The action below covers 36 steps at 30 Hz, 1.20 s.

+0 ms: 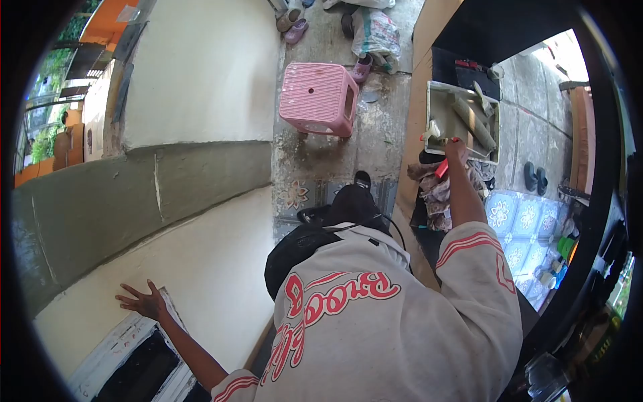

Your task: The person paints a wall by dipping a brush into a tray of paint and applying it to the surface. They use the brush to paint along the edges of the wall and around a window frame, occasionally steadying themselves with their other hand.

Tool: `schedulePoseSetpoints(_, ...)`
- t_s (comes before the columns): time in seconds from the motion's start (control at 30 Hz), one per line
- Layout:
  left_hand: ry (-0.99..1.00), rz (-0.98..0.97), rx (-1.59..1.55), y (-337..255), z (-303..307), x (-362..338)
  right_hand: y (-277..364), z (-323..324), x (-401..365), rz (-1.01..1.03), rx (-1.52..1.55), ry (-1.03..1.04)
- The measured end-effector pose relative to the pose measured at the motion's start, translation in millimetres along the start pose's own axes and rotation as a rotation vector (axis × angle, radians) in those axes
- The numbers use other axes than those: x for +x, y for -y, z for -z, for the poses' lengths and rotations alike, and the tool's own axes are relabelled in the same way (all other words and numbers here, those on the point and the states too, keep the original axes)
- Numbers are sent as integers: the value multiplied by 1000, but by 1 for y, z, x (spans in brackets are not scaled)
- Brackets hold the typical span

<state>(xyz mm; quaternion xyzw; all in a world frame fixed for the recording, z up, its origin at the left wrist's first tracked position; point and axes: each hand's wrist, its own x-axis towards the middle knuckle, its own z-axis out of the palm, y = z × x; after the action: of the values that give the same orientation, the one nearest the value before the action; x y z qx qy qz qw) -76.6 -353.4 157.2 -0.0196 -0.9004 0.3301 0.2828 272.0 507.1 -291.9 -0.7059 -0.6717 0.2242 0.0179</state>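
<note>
At the lower left, my left hand lies with spread fingers against the cream wall, just above a white-edged frame with a dark opening. My right hand is closed round a red handle at the near edge of a white tray. Beside that hand, a whitish tool head shows over the tray's left side. A grey paint roller lies slanted inside the tray. Crumpled brown cloth sits below the tray.
A pink stool stands on the stained floor ahead. Beyond it are clogs and a plastic bag. Dark slippers lie on the floor at the right, past a wooden edge and black frame.
</note>
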Motion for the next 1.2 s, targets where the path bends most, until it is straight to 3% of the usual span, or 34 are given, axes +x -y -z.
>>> schedulePoseSetpoints(0.2, 81, 101, -48, -10, -11, 3, 3, -4, -47, 295, -145, 6)
schedulePoseSetpoints(0.33, 72, 128, -59, -11, -18, 3, 11, 13, -39, 158, -144, -14)
schedulePoseSetpoints(0.4, 76, 124, -55, -9, -20, 3, 17, 37, -38, 83, 24, -223)
schedulePoseSetpoints(0.5, 87, 125, -48, -8, -22, 3, 13, 50, -9, -41, 96, -260)
schedulePoseSetpoints(0.73, 128, 140, -46, -5, -23, 5, -15, 59, 24, -76, -32, -141)
schedulePoseSetpoints(0.8, 138, 141, -38, -3, -22, 5, -20, 61, 24, 110, -79, -141)
schedulePoseSetpoints(1.2, 119, 139, -52, -6, -28, 4, -23, 69, 17, 292, -212, 30)
